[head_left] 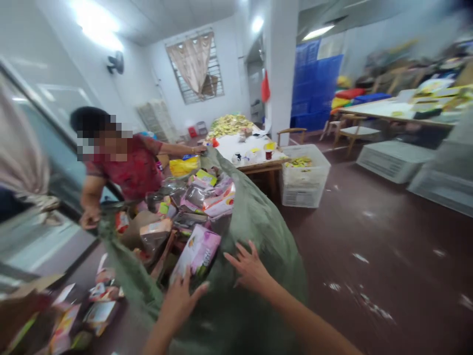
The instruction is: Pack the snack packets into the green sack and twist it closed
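Note:
A big green woven sack [258, 231] lies open in front of me, stuffed with several packaged goods. My left hand [181, 301] rests at the sack's near rim, fingers spread beside a pink and white packet [197, 251]. My right hand [249, 266] lies flat on the green cloth just right of that packet, fingers stretched out, holding nothing. Across the sack a person in a red shirt [125, 167] grips its far rim with both hands.
Loose packets [99, 301] lie on the floor at the lower left. A wooden table [251, 148] with cups stands behind the sack, a white plastic crate [305, 182] beside it. Brown floor stretches to the right, with more crates and tables beyond.

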`<state>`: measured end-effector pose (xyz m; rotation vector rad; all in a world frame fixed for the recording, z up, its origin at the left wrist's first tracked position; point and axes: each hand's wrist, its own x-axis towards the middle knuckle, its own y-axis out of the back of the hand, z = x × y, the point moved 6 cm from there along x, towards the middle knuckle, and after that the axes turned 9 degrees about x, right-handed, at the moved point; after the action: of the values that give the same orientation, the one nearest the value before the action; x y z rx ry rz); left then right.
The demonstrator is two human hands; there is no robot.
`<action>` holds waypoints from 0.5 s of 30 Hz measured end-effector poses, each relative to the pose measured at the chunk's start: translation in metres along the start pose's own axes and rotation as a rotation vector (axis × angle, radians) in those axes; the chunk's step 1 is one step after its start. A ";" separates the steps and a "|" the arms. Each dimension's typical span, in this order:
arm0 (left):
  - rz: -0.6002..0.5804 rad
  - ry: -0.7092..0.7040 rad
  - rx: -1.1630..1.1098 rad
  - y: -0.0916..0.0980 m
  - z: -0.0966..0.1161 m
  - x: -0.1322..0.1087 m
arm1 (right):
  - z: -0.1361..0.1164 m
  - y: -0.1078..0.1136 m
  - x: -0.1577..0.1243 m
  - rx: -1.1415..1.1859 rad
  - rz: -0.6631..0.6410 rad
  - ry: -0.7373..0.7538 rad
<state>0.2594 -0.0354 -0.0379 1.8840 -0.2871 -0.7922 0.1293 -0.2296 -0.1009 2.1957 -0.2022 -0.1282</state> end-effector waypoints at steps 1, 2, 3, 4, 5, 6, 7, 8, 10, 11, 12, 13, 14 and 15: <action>-0.023 0.026 0.004 -0.006 0.003 -0.010 | 0.000 -0.002 0.000 -0.010 -0.085 -0.034; -0.045 0.050 0.010 -0.010 0.004 -0.019 | 0.000 -0.001 -0.003 -0.026 -0.149 -0.079; -0.062 0.070 0.020 -0.013 0.002 -0.028 | 0.001 0.002 -0.007 -0.040 -0.178 -0.110; -0.088 0.086 0.039 -0.015 -0.002 -0.038 | 0.000 0.009 -0.012 -0.048 -0.169 -0.116; -0.104 0.098 0.060 -0.014 -0.008 -0.048 | -0.003 0.018 -0.017 -0.044 -0.126 -0.095; -0.093 0.098 0.071 -0.010 -0.013 -0.059 | -0.007 0.030 -0.022 -0.026 -0.058 -0.064; -0.045 0.084 0.068 -0.003 -0.017 -0.071 | -0.012 0.042 -0.025 0.003 0.021 -0.027; 0.036 0.050 0.047 0.009 -0.020 -0.082 | -0.019 0.055 -0.027 0.032 0.088 0.013; 0.248 -0.065 -0.060 0.040 -0.022 -0.107 | -0.033 0.078 -0.025 0.058 0.149 0.083; 0.352 -0.127 -0.124 0.056 -0.021 -0.119 | -0.040 0.089 -0.020 0.046 0.161 0.103; 0.430 -0.193 -0.179 0.069 -0.019 -0.129 | -0.046 0.100 -0.015 0.017 0.167 0.117; 0.494 -0.269 -0.223 0.079 -0.015 -0.139 | -0.051 0.110 -0.009 -0.021 0.165 0.130; 0.546 -0.350 -0.259 0.084 -0.010 -0.147 | -0.055 0.119 -0.003 -0.055 0.150 0.153; 0.584 -0.425 -0.284 0.085 -0.004 -0.153 | -0.059 0.125 0.002 -0.078 0.111 0.185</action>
<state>0.1589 0.0100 0.0981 1.2525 -0.8948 -0.7661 0.1287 -0.2567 0.0347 2.0988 -0.2107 0.1264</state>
